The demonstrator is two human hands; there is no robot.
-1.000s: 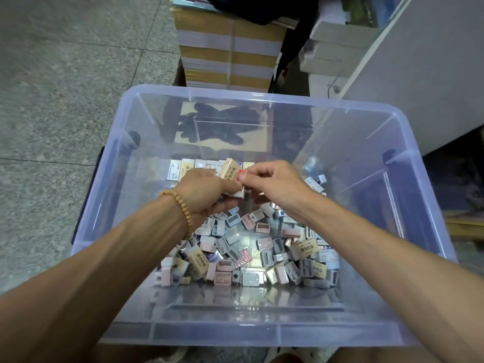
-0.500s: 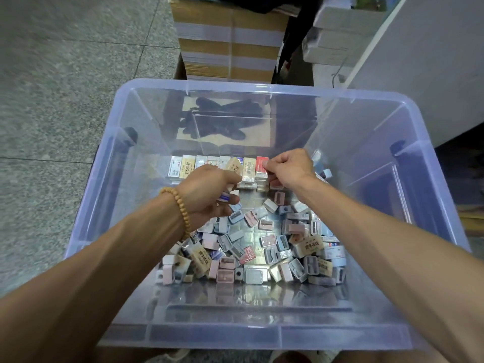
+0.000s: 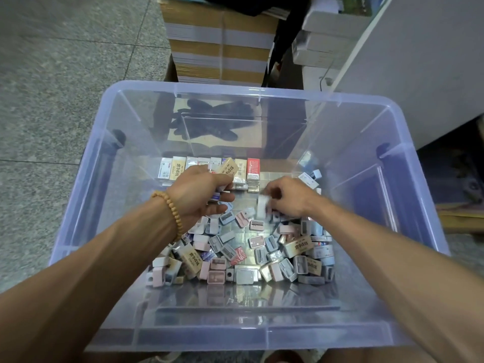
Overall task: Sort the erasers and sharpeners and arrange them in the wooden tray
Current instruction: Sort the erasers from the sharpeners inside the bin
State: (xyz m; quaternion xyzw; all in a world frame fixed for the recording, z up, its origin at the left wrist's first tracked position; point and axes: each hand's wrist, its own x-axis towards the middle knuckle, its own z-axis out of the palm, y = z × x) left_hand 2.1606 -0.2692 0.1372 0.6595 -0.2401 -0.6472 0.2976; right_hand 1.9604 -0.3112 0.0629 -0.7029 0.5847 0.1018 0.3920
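Note:
A clear plastic bin [image 3: 86, 184] holds a loose pile of erasers and sharpeners [image 3: 243, 247] in beige, pink, grey and blue. Along the far side stands a neat row of erasers [image 3: 209, 167], ending in a red one [image 3: 253, 167]. My left hand [image 3: 201, 195] grips a small bunch of erasers, with a beige eraser [image 3: 228, 167] sticking up above the fingers. My right hand [image 3: 288, 196] is down on the pile and pinches a white eraser [image 3: 262, 205], which is blurred. No wooden tray shows apart from a brown strip under the row.
Stacked cardboard boxes [image 3: 220, 45] stand behind the bin, with white boxes [image 3: 327, 40] and a white cabinet [image 3: 419, 64] to the right. Grey stone floor [image 3: 52, 74] lies to the left. A dark glove [image 3: 217, 121] shows through the bin's far wall.
My right hand left the red eraser at the row's right end, came back toward the pile and picked at a white piece. My left hand stays put with its erasers.

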